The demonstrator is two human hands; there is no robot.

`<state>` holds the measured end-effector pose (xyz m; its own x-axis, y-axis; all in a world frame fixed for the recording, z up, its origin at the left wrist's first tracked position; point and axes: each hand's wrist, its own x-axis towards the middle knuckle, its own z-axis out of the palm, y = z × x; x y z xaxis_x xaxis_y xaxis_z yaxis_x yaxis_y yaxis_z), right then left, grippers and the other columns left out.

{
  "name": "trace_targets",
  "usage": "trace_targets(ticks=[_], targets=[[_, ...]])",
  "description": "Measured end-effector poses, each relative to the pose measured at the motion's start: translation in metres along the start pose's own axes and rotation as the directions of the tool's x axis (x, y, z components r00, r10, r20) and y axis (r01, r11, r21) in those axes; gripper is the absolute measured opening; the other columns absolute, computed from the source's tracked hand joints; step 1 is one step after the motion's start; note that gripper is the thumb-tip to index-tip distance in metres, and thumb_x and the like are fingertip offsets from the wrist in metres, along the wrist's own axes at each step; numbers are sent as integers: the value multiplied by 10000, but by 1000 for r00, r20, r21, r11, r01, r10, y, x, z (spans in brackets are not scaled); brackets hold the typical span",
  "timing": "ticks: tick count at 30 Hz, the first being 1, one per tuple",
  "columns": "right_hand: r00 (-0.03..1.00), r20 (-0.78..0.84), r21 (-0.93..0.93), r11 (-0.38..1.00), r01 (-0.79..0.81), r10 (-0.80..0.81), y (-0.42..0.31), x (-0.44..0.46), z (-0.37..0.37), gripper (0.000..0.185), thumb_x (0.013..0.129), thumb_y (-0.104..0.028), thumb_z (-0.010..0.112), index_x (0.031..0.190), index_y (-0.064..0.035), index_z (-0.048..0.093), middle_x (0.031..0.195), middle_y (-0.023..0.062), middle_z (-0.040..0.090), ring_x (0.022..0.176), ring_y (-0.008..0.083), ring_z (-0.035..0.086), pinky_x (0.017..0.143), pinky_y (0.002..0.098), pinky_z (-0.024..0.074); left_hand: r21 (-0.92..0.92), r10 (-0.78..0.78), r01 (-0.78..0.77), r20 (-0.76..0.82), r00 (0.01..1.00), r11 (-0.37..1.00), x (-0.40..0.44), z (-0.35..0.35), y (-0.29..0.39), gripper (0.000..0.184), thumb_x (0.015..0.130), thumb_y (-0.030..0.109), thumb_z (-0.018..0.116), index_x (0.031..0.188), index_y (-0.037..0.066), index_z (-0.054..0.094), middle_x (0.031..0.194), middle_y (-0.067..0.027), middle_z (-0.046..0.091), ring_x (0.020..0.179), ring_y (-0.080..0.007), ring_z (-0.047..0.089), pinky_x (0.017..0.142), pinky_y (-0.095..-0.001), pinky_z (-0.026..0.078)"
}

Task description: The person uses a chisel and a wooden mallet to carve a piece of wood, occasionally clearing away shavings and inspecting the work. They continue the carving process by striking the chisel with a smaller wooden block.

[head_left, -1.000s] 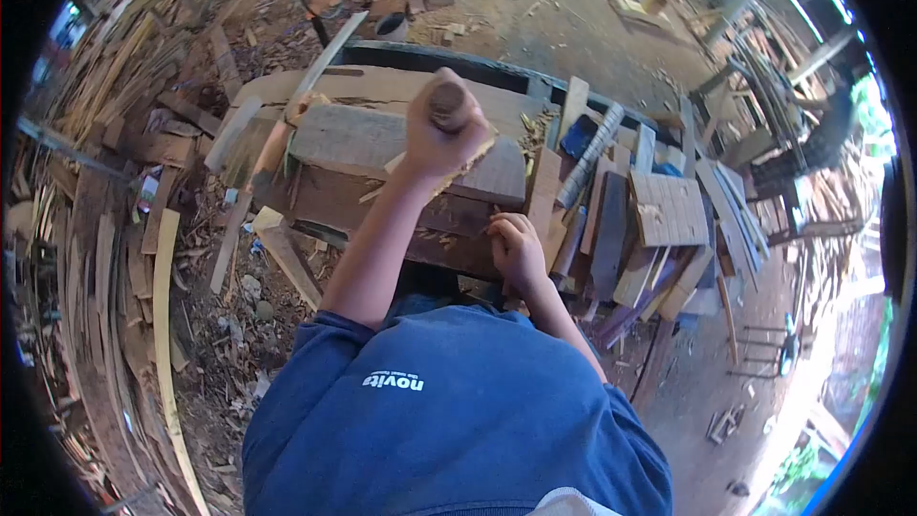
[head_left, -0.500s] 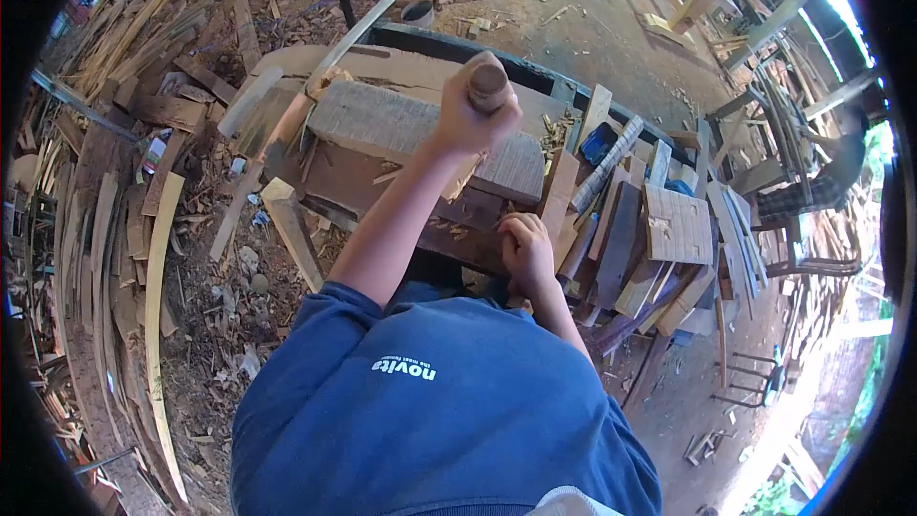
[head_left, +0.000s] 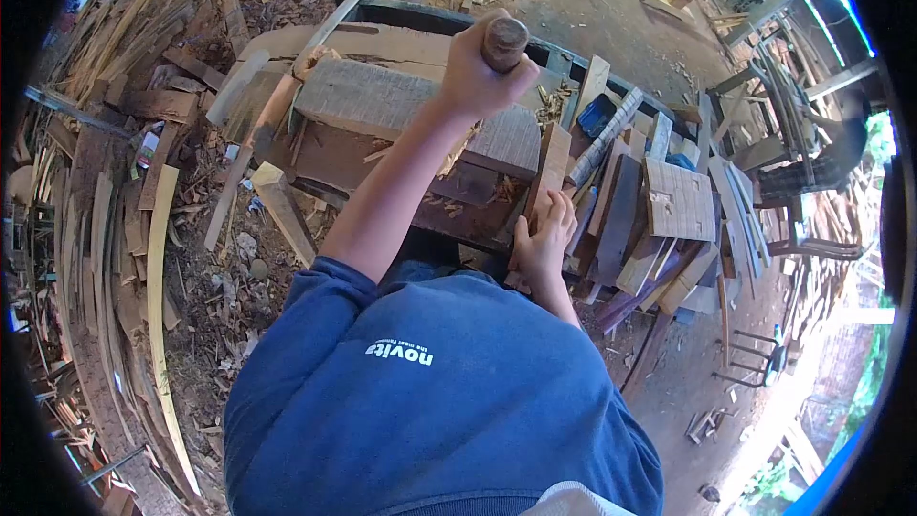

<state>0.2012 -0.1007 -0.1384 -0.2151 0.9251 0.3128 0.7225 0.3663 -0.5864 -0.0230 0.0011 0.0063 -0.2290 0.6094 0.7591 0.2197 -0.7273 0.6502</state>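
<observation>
My left hand is closed around a round wooden handle, whose butt end faces up toward me. The rest of that tool is hidden beneath the fist. It stands over a thick, weathered wooden block lying across the workbench, with pale splintered wood on the block's near side. Lower and to the right, my right hand has its fingers apart over the near end of a reddish-brown board. The fingertips seem to touch the board; I cannot see a firm grip.
Several wood offcuts crowd the bench's right side, including a square mortised piece and a blue object. A post-like timber stands at the left. Scrap strips cover the left floor. Stacked chairs are far right.
My right hand has shifted right from the block's near edge, and its curled fingers have spread over the reddish-brown board. My left hand, still around the handle, has tilted and moved slightly.
</observation>
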Motion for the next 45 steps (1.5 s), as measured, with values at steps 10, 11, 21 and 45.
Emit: trace_targets(ticks=[10,11,21,45], targets=[[954,147,29,963,-268,261,8,-20,-2,827,741,-158,725,1406,9,264,1297,281,417,1159,406,465,1011,462,394,224,-93,97,-28,995,970,-2,23,12,136,701,91,651,789,61,551,632,-48,568,569,-106,526,578,-279,469],[987,17,-21,987,-159,159,19,-22,4,773,750,-136,707,1387,25,299,1229,258,488,1072,373,543,950,445,450,228,-101,103,-20,995,968,-2,23,12,138,701,91,654,789,59,552,637,-51,573,573,-107,535,582,-281,474],[838,507,785,292,-546,202,-39,78,-140,598,795,-274,613,1302,-4,446,1004,171,619,727,240,645,521,339,558,190,-62,62,-5,998,980,-1,30,14,142,718,50,644,762,73,512,617,-5,516,576,-72,482,552,-260,442],[893,31,176,882,438,-450,-196,157,-218,407,894,-213,606,1285,-102,594,775,177,687,618,238,658,600,360,512,123,-81,84,-32,996,989,-8,8,-16,183,740,70,723,828,59,563,686,18,584,631,-56,555,592,-239,472]])
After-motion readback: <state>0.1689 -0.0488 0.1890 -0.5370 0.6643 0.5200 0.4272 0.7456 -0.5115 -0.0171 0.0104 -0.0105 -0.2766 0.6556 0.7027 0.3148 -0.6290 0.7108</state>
